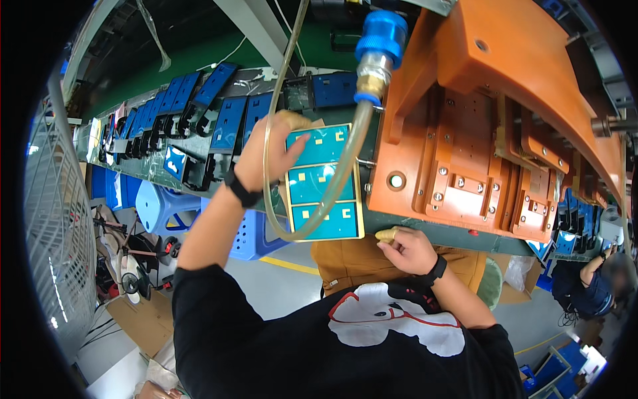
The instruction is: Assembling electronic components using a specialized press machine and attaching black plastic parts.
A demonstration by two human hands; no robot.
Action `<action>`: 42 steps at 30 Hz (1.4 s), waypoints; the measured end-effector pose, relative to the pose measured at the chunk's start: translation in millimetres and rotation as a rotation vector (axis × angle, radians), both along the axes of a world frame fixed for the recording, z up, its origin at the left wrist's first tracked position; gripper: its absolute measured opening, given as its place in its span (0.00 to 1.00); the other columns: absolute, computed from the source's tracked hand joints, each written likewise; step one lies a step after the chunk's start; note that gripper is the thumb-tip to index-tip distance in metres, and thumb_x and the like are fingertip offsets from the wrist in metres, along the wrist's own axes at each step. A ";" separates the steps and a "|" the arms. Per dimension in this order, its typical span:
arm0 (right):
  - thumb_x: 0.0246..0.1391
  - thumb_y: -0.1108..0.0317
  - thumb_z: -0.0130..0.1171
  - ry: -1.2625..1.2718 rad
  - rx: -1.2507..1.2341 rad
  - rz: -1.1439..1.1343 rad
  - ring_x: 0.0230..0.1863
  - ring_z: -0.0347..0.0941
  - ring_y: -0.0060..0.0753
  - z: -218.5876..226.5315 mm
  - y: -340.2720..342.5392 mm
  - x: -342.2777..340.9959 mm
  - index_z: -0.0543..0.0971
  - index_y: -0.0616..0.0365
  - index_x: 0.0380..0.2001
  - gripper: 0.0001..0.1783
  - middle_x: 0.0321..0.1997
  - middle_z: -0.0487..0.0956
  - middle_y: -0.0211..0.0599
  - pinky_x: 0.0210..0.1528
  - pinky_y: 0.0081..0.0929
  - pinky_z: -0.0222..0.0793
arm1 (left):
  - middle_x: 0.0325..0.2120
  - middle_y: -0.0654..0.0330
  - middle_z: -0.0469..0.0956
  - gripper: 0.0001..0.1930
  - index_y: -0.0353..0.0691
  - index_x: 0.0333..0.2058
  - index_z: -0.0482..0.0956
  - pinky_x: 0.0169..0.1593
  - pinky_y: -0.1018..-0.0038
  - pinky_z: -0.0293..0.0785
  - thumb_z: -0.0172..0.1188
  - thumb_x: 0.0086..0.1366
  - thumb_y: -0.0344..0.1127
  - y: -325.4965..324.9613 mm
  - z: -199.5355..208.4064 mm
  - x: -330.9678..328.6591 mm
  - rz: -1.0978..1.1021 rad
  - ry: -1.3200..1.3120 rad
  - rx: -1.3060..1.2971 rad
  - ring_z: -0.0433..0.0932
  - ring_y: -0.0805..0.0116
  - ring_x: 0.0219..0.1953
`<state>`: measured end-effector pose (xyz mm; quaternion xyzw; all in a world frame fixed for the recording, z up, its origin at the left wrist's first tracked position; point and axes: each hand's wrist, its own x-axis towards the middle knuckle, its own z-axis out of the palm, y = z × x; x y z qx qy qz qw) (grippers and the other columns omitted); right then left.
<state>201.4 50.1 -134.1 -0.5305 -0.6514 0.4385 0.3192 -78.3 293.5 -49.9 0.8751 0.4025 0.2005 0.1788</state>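
Note:
My left hand (266, 154) lies over the upper left corner of a framed panel (321, 185) with teal sections and small pale cut-out shapes. Its thumb rests across the teal face. The other fingers, with tan finger cots, stretch along the top edge, apart from the thumb. Nothing shows gripped in it. In front of my body hovers my right hand (409, 251), loosely bent, a tan cot on its forefinger and a small gap to the thumb. It looks bare of any object and is just below the front edge of an orange fixture (412, 189).
A clear hose (345, 166) with a blue coupling (381, 36) loops in front of the panel. Blue-faced black parts (229, 123) line the bench at left. A fan guard (63, 246) and blue stool (156, 205) are left. A co-worker (585, 286) is far right.

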 end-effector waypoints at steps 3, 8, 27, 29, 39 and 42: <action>0.59 0.68 0.67 0.114 -0.033 -0.030 0.19 0.76 0.32 -2.0 0.8 -4.0 0.84 0.59 0.39 0.08 0.23 0.79 0.39 0.23 0.28 0.68 | 0.42 0.51 0.82 0.12 0.41 0.42 0.84 0.45 0.55 0.72 0.69 0.61 0.37 -79.9 -15.4 -13.5 0.046 -0.022 0.106 0.80 0.47 0.44; 0.62 0.67 0.65 0.164 -0.241 -0.089 0.20 0.77 0.20 0.9 1.8 -9.3 0.84 0.62 0.41 0.10 0.26 0.84 0.35 0.24 0.21 0.70 | 0.57 0.53 0.76 0.24 0.43 0.53 0.80 0.67 0.47 0.57 0.73 0.58 0.41 -203.9 -43.0 49.0 0.360 -0.096 0.006 0.68 0.43 0.64; 0.59 0.66 0.64 0.211 0.080 -0.007 0.24 0.78 0.36 -8.1 15.7 -25.7 0.81 0.59 0.45 0.13 0.27 0.81 0.38 0.27 0.32 0.71 | 0.61 0.50 0.77 0.19 0.45 0.49 0.86 0.74 0.41 0.39 0.72 0.58 0.39 -229.5 -76.1 60.7 0.596 -0.210 -0.132 0.60 0.39 0.72; 0.59 0.63 0.63 0.109 0.202 0.031 0.27 0.78 0.44 -11.2 12.1 -27.8 0.81 0.54 0.46 0.14 0.29 0.81 0.40 0.29 0.37 0.72 | 0.57 0.48 0.80 0.14 0.44 0.43 0.87 0.72 0.47 0.52 0.72 0.57 0.37 -231.6 -73.9 53.8 0.571 -0.241 -0.068 0.66 0.39 0.68; 0.57 0.65 0.64 -0.184 0.405 0.179 0.27 0.77 0.42 1.7 -0.8 -22.8 0.84 0.52 0.49 0.16 0.30 0.76 0.38 0.30 0.40 0.73 | 0.32 0.46 0.85 0.10 0.34 0.35 0.84 0.40 0.62 0.80 0.62 0.66 0.36 -203.1 -55.2 -32.3 0.919 -0.474 0.070 0.86 0.50 0.34; 0.55 0.68 0.64 -0.175 0.417 0.186 0.26 0.76 0.40 3.0 0.7 -21.0 0.84 0.54 0.50 0.17 0.30 0.77 0.38 0.30 0.37 0.72 | 0.27 0.55 0.84 0.09 0.36 0.39 0.81 0.32 0.69 0.78 0.63 0.70 0.36 -211.4 -34.4 -120.9 1.175 -0.536 0.073 0.83 0.68 0.27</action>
